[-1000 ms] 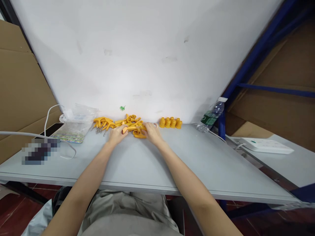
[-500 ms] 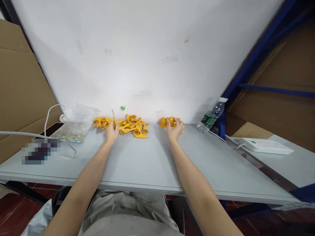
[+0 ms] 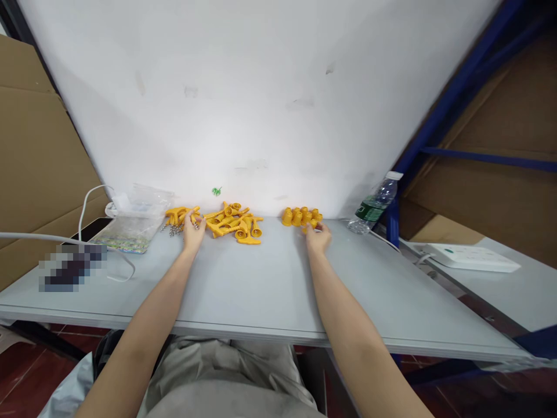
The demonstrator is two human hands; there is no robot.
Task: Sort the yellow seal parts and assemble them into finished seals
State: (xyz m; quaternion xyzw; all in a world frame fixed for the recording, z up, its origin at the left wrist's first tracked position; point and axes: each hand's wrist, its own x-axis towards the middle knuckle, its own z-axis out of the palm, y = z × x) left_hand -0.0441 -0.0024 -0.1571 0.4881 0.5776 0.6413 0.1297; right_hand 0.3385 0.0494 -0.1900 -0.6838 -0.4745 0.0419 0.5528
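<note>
My left hand (image 3: 194, 232) is closed on a yellow corkscrew (image 3: 195, 210) with a T-shaped handle; its metal spiral points downward. Beside that hand, on its left, lies a cluster of yellow corkscrew handles (image 3: 175, 215) with their spirals toward me. To its right is a jumbled pile of yellow handles and cup-shaped parts (image 3: 235, 222). My right hand (image 3: 318, 237) has its fingers closed around a small yellow cup-shaped cap (image 3: 313, 223), partly hidden. Just behind it, several yellow caps (image 3: 296, 217) stand in rows against the white wall.
A plastic bottle (image 3: 375, 203) leans at the right end of the grey table (image 3: 252, 284). Left of the pile are a clear plastic bag (image 3: 130, 223), a white cable (image 3: 80, 212) and a blurred dark object (image 3: 72, 268). A white power strip (image 3: 470, 258) lies on the far-right surface.
The corkscrew in my left hand has turned from spiral up to spiral down, beside the left cluster. My right hand has drawn back and slightly right, uncovering the standing caps.
</note>
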